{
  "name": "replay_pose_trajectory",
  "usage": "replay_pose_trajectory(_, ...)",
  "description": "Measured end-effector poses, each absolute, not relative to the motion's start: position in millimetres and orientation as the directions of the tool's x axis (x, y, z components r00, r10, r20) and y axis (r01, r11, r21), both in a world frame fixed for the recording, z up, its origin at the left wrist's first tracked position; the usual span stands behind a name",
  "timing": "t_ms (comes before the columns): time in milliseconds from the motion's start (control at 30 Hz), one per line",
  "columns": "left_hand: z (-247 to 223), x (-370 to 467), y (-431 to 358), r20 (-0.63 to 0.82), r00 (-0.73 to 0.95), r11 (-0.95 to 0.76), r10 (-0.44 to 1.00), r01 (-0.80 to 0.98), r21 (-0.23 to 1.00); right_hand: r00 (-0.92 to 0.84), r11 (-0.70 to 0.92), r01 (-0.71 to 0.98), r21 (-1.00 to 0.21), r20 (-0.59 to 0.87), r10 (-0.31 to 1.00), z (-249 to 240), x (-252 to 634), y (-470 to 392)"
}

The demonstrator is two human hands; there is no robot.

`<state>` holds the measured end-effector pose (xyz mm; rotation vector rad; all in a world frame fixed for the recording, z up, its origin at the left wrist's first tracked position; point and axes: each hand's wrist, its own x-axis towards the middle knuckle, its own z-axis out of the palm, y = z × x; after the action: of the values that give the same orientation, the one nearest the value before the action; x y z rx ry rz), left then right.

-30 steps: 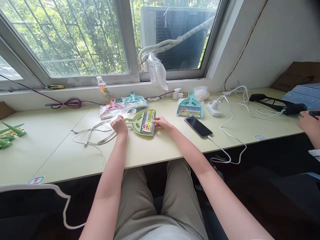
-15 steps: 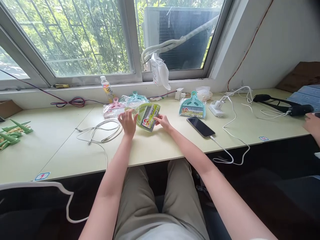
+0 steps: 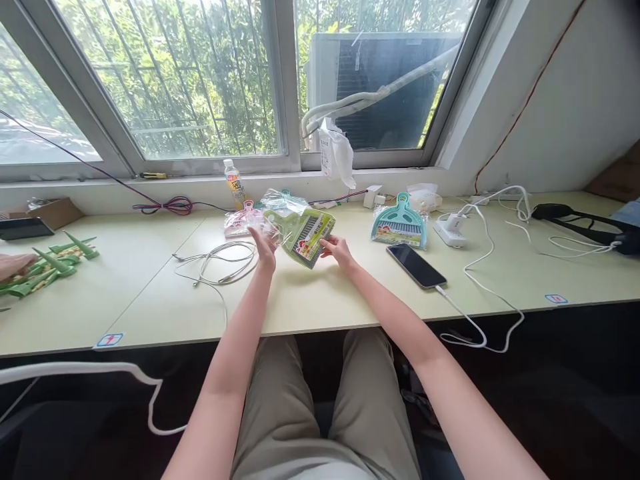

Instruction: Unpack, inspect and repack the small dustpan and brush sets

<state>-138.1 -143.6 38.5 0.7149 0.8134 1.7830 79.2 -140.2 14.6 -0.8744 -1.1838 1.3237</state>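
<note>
A green mini dustpan-and-brush set (image 3: 303,235) is raised a little off the pale desk (image 3: 325,300), tilted. My right hand (image 3: 339,251) grips its lower right edge. My left hand (image 3: 264,245) is at its left side, fingers spread, touching a clear plastic wrapper (image 3: 274,212) around the handle end. Just behind lie a pink set (image 3: 241,221) and a teal set (image 3: 283,198) in wrappers.
Another teal set (image 3: 400,223) and a phone (image 3: 415,265) on a white cable lie to the right. White cables (image 3: 215,261) coil to the left. A bottle (image 3: 233,183) stands by the window. Green spikes (image 3: 47,267) and another person's hand (image 3: 14,264) are at far left.
The green set has been lifted off the desk and tilted up. My left hand opened and moved to its left side. The view has swung left.
</note>
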Motion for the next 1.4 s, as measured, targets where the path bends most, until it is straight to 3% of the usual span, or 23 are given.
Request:
replay_pose_trajectory(233, 35.9, -119.4, -152.9, 0.142, -0.164, -0.213, 0.976, -0.594, 0.776, -0.195, 0.05, -0.244, -0.969, 0.099, 0.976, 12.8, 76.9, -142.8)
replay_pose_trajectory(367, 31.5, -117.7, -151.1, 0.111, -0.093, -0.145, 0.989, -0.632, 0.761, -0.145, 0.022, -0.307, -0.952, 0.07, 0.987, 13.2, 73.5, -145.0)
replay_pose_trajectory(600, 25.6, -111.4, -145.6, 0.014, -0.059, -0.045, 0.998, -0.571, 0.82, -0.01, -0.017, -0.383, -0.924, -0.014, 1.0, 14.3, 69.7, -147.7)
replay_pose_trajectory(867, 21.2, -119.0, -147.5, -0.032, -0.043, 0.005, 0.999, -0.529, 0.848, -0.068, -0.119, -0.329, -0.937, -0.102, 0.992, 23.4, 66.1, -155.3)
replay_pose_trajectory(967, 19.5, -121.0, -149.0, 0.008, -0.03, -0.023, 1.0, -0.52, 0.854, -0.062, -0.09, -0.34, -0.936, -0.073, 0.995, 24.4, 61.9, -159.2)
replay_pose_trajectory(1200, 18.9, -108.1, -159.7, -0.002, 0.238, 0.102, 0.971, -0.407, 0.908, 0.014, -0.032, -0.373, -0.927, -0.04, 0.999, 23.9, 67.0, -151.4)
replay_pose_trajectory(1400, 16.0, -108.8, -154.2, 0.096, 0.155, -0.015, 0.983, -0.456, 0.89, 0.092, 0.026, -0.394, -0.919, -0.012, 0.996, 19.8, 65.4, -148.9)
